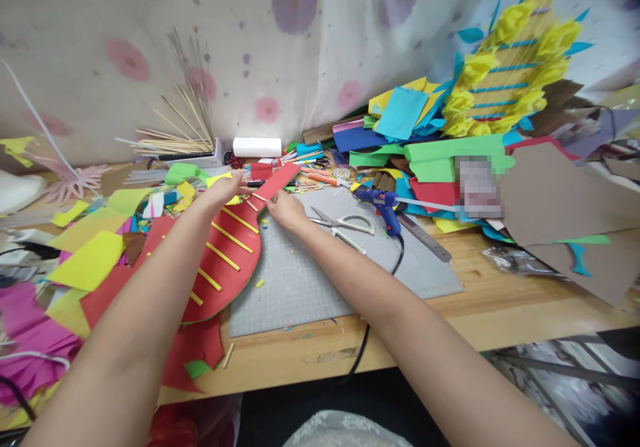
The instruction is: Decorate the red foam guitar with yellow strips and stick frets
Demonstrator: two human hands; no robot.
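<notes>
A red guitar-shaped cutout (239,250) lies slanted on the table, partly over the cutting mat (295,280). Yellow strips (223,255) cross its body in a row. On its narrow neck (277,181) are short pale sticks (259,196). My right hand (289,212) is closed at the neck's right edge, fingertips pinched at the end of one short stick. Beside the neck's left edge is my left hand (223,191), its fingers stretched toward the neck and partly hidden; I see nothing held in it.
Scissors (345,221), a blue glue gun (383,205) with a black cord, and a metal ruler (425,237) lie right of my right hand. Coloured scraps (87,260) crowd the left. A yellow-flowered guitar model (507,73) stands behind at right; a box of sticks (200,153) stands at back left.
</notes>
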